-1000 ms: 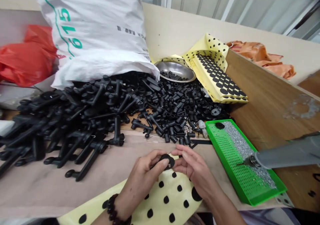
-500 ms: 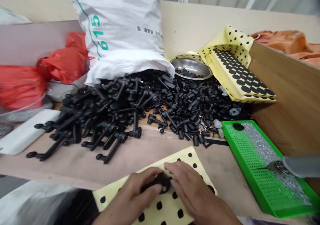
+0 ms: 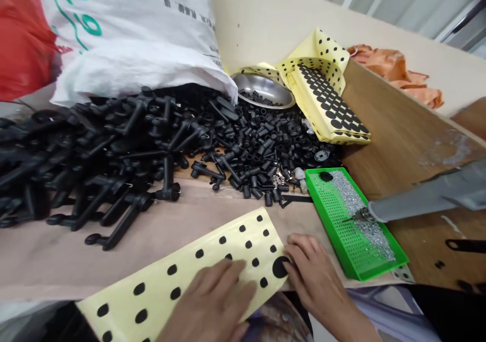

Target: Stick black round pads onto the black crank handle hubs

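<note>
A yellow backing sheet with black dots (image 3: 155,276) lies slanted at the table's front edge. My left hand (image 3: 212,299) is palm down over its lower middle, fingers stretched out and slightly blurred; whatever lies under the palm is hidden. At the sheet's right end sits a large black round sticker (image 3: 280,267). The bent fingertips and thumb of my right hand (image 3: 317,273) close on the sticker's right edge. Beyond the sheet lies a heap of black crank-shaped plastic parts (image 3: 129,155), with small black cylindrical pieces (image 3: 261,147) beside it.
A green tray (image 3: 334,233) of small silvery pieces stands at the right, with a grey power screwdriver (image 3: 421,200) reaching over it. Behind are a white sack (image 3: 140,33), a steel bowl (image 3: 261,86), a stack of sticker sheets (image 3: 330,101) and a wooden board (image 3: 402,139).
My hands have parted from the small black part they held together; it no longer shows. My right hand is now at the round sticker. The view has swung right, and more of the sheet shows.
</note>
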A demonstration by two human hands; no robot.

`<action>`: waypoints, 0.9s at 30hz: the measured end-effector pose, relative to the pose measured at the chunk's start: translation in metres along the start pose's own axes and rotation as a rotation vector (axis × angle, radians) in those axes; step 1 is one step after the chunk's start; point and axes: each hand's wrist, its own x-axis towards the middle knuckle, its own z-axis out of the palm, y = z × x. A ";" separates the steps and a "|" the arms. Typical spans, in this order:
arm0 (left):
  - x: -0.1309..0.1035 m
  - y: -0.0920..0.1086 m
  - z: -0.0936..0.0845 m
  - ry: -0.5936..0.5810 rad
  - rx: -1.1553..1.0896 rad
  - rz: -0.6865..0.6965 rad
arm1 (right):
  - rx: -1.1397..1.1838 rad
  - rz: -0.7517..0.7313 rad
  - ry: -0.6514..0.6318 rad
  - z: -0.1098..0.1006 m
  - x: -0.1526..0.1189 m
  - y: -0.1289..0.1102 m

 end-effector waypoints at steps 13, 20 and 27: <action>0.045 0.028 0.032 -0.171 0.116 0.048 | 0.137 0.035 0.022 -0.011 0.000 -0.009; 0.046 0.026 0.034 -0.136 0.123 0.070 | 0.042 0.055 0.002 -0.007 0.003 -0.016; 0.038 0.012 0.038 -0.048 0.069 0.191 | 0.293 0.072 -0.081 -0.015 0.002 -0.017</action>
